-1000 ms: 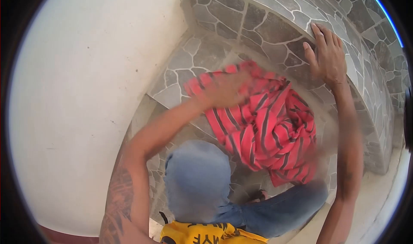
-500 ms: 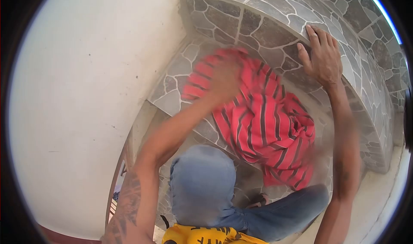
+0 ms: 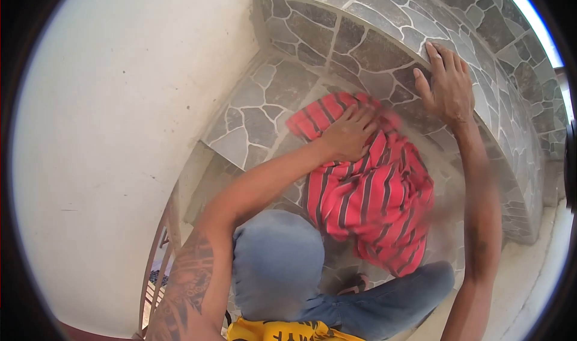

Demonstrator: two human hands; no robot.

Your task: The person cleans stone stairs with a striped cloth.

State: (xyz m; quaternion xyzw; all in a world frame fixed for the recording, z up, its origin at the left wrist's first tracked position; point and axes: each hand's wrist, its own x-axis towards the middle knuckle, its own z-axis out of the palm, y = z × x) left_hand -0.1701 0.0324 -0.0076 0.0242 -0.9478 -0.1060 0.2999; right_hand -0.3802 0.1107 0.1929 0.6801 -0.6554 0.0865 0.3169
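Observation:
A red cloth with dark stripes [image 3: 372,190] lies bunched on the stone-patterned step [image 3: 258,109]. On the upper part of the cloth rests my left hand [image 3: 350,133], palm down with its fingers spread, pressing the fabric. My right hand [image 3: 448,91] lies on the edge of the higher stone-patterned step [image 3: 384,16], fingers apart and thumb out, holding nothing. Its palm is hidden from view.
A pale wall [image 3: 108,130] rises on the left. My bent legs in blue jeans [image 3: 276,263] are below the cloth. A metal railing [image 3: 157,269] shows at the lower left. Stone-patterned steps curve up at the right.
My left hand has moved right and slightly down across the step. The upper end of the cloth has shifted the same way, baring more stone at the left. My right hand stays on the edge.

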